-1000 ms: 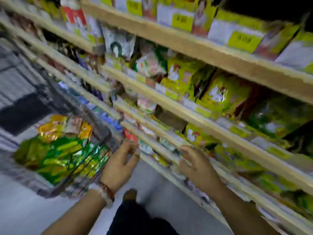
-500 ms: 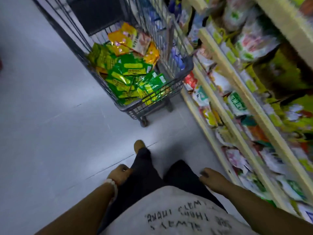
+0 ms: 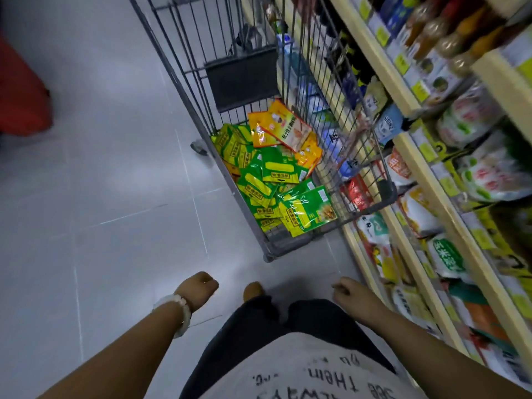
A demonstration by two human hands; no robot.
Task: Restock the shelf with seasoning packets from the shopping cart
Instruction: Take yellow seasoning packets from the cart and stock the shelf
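Observation:
A grey wire shopping cart stands ahead of me beside the shelf on the right. Inside it lies a heap of green and yellow seasoning packets, with several orange packets on top at the far end. My left hand, with a pale bead bracelet at the wrist, hangs low over the floor with curled fingers and holds nothing. My right hand hangs near the shelf's bottom edge, loosely curled and empty. Both hands are well short of the cart.
The wooden shelf rows on the right are packed with bags, packets and bottles. A red object sits at the far left on the grey tiled floor. My foot shows between my hands.
Both hands left the shelf and dropped to my sides, empty. My view swung down from the shelf to the floor and cart, which now looks closer.

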